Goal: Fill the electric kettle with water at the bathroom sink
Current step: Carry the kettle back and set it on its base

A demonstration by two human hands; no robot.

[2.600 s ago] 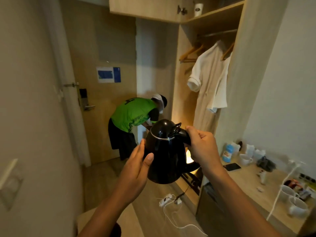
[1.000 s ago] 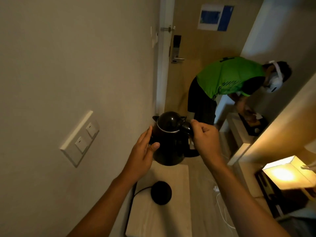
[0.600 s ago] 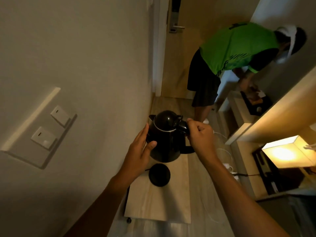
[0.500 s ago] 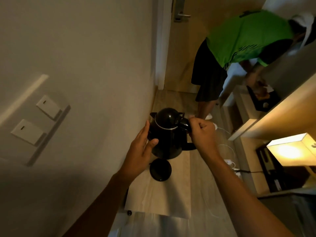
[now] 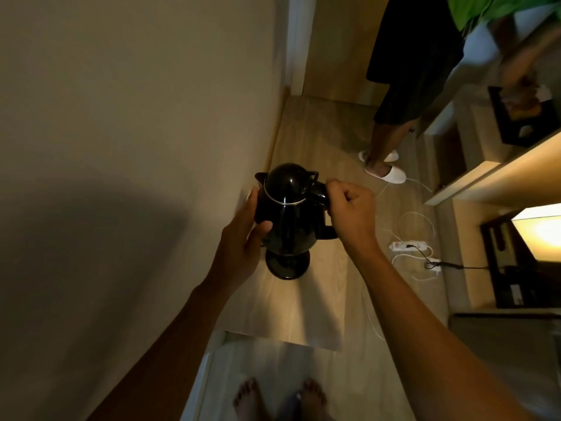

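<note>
The head view looks down at a black electric kettle (image 5: 288,212). The right hand (image 5: 352,212) has its grip curled round the kettle's handle. The left hand (image 5: 243,235) has a spread grip, with straight fingers flat on the kettle's side and the thumb across its front. The kettle is held upright just above its round black base (image 5: 287,265), which sits on a low wooden bench (image 5: 318,299) by the wall. Half a second ago the kettle was higher above the base; now it almost touches it. To the right of the kettle, a white power strip (image 5: 409,246) lies on the floor. Beyond the kettle, a second person's legs stand in white slippers (image 5: 385,171). The light switches seen earlier are now out of view.
</note>
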